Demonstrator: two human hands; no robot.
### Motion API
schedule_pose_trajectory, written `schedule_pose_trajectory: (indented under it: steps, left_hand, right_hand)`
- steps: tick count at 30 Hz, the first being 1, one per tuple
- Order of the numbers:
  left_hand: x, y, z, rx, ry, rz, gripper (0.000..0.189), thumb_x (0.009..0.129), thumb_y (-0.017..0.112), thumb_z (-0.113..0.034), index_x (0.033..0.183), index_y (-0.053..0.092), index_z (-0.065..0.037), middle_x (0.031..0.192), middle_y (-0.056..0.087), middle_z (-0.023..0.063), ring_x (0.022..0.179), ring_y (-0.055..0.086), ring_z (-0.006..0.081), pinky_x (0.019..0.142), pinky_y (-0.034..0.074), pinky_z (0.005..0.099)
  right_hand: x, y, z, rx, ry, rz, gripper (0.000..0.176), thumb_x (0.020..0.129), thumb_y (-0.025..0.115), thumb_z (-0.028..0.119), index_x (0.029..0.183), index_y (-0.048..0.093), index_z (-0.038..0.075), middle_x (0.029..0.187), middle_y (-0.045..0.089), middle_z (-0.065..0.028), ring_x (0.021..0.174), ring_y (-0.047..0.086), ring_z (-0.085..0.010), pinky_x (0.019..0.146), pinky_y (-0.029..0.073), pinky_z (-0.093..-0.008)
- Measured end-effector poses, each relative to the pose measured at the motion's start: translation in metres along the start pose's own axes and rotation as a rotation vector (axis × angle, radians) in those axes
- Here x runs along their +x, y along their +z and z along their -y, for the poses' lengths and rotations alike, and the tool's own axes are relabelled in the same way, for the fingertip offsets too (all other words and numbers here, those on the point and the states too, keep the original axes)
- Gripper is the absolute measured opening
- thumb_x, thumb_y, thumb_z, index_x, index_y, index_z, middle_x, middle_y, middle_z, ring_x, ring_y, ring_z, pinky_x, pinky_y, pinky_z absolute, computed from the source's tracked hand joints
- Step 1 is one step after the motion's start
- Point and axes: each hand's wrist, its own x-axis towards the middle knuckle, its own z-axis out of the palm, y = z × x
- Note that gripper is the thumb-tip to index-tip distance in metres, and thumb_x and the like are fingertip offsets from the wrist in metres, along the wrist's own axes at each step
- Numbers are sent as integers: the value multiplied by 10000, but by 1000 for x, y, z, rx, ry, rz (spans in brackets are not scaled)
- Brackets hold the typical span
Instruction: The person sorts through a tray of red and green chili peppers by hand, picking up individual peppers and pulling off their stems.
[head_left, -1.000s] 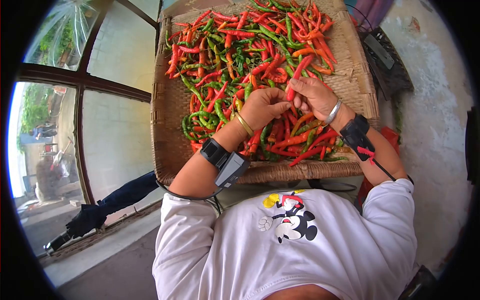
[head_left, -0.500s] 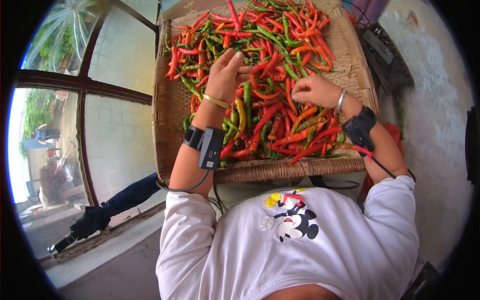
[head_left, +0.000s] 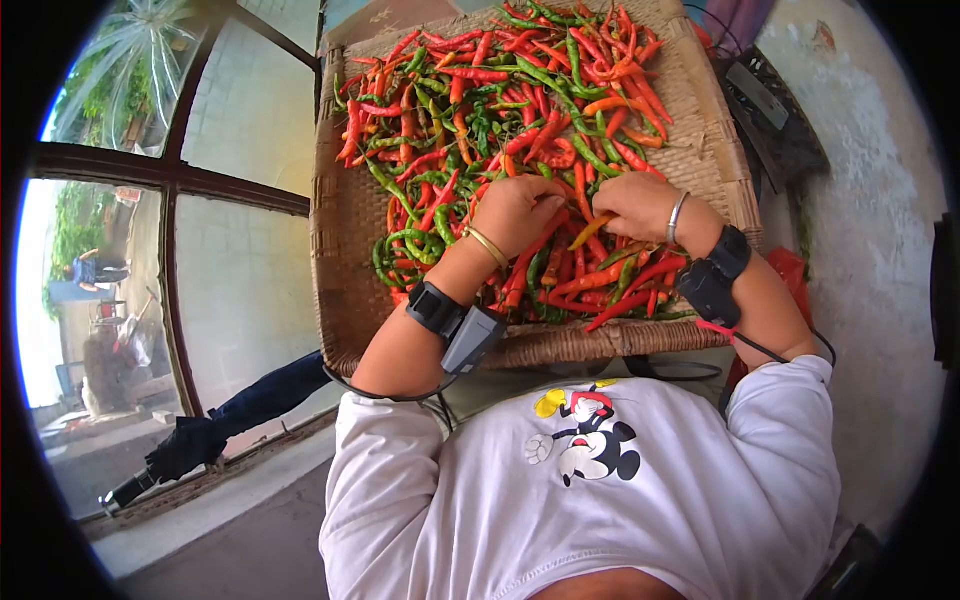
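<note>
Red, green and orange chili peppers [head_left: 480, 75] lie heaped in a woven basket tray [head_left: 560, 340]. Over the middle of the heap is my left hand [head_left: 517, 212], its fingers curled and pointing right; what they pinch, if anything, is too small to tell. Just right of it, my right hand [head_left: 635, 208] is closed on an orange pepper [head_left: 592, 230], whose tip sticks out down and to the left. The two hands are close together, with a narrow gap between them.
A windowed frame [head_left: 240, 190] stands at the left, with a dark folded umbrella [head_left: 265, 395] along its sill. Past the glass a person [head_left: 85, 270] is outside. At the right are a black object [head_left: 765, 110], a red bag [head_left: 790, 280] and a wall [head_left: 870, 220].
My left hand has moved right and down towards my right hand and its fingers have curled. My right hand has shifted slightly down, and an orange pepper now shows in its fingers.
</note>
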Motion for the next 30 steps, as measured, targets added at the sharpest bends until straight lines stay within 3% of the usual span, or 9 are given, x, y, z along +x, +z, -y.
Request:
schedule_pose_trajectory:
  steps: [1, 2, 3, 5, 6, 13, 19, 26, 30]
  left_hand:
    - [2, -1, -1, 0, 8, -6, 109, 759, 572, -54, 853, 619, -25, 684, 610, 70, 625, 591, 156, 580, 461, 250]
    - [2, -2, -2, -64, -90, 16, 127, 778, 571, -77, 882, 612, -16, 678, 600, 44, 611, 568, 122, 566, 452, 232]
    - [2, -2, -3, -128, -189, 42, 151, 796, 570, -99, 910, 605, -6, 672, 590, 17, 597, 546, 87, 552, 444, 214]
    - [-1, 6, -2, -328, -229, 93, 183, 809, 569, -129, 935, 595, 1, 682, 578, -3, 583, 514, 60, 533, 428, 195]
    - [-2, 8, -4, -529, -276, 141, 217, 822, 568, -160, 960, 585, 7, 693, 566, -23, 569, 483, 34, 514, 413, 175]
    - [-4, 12, -11, -739, -390, 247, 197, 801, 601, -191, 891, 596, -17, 685, 572, -30, 510, 435, 18, 475, 387, 157]
    - [-4, 16, -11, -715, -378, 229, 120, 788, 611, -143, 795, 586, -26, 629, 539, -39, 484, 422, 21, 441, 377, 159]
    - [-7, 15, -13, -588, -357, 216, 107, 787, 611, -131, 783, 583, -28, 621, 530, -42, 488, 424, 20, 442, 381, 165]
    - [-2, 2, -16, -776, -378, 185, 85, 787, 610, -127, 768, 582, -48, 629, 545, -39, 496, 436, 15, 440, 356, 155]
  right_hand:
    - [-3, -13, -1, 198, 12, -51, 155, 642, 581, 97, 784, 596, 35, 733, 564, -83, 694, 545, -275, 647, 441, -350]
    - [-7, -24, 1, 345, 28, -94, 139, 709, 584, 92, 831, 590, 24, 692, 570, -45, 616, 543, -187, 581, 438, -280]
    - [-8, -27, 0, 341, 32, -98, 139, 709, 584, 92, 831, 590, 24, 692, 570, -45, 616, 543, -187, 581, 438, -280]
    - [-9, -28, 1, 1164, 187, -131, 144, 783, 570, 111, 896, 583, 22, 700, 568, -5, 585, 516, -86, 531, 423, -217]
    - [-8, -28, 5, 1277, 146, -192, 157, 814, 563, 136, 923, 575, 23, 703, 552, 24, 581, 490, -30, 500, 404, -176]
    - [6, -7, 10, 1387, 175, -442, 149, 811, 576, 171, 854, 581, 28, 664, 561, 15, 520, 477, -32, 440, 378, -170]
    - [12, 3, 9, 1614, 266, -465, 220, 803, 587, 262, 819, 573, 43, 633, 556, 10, 483, 486, -53, 398, 364, -184]
    - [12, 10, 0, 1708, 378, -312, 321, 799, 561, 384, 797, 563, 63, 593, 537, 6, 474, 495, -73, 378, 342, -191]
    - [10, 3, -1, 1687, 405, -276, 421, 829, 466, 470, 831, 555, 59, 585, 531, -3, 474, 492, -78, 381, 343, -204]
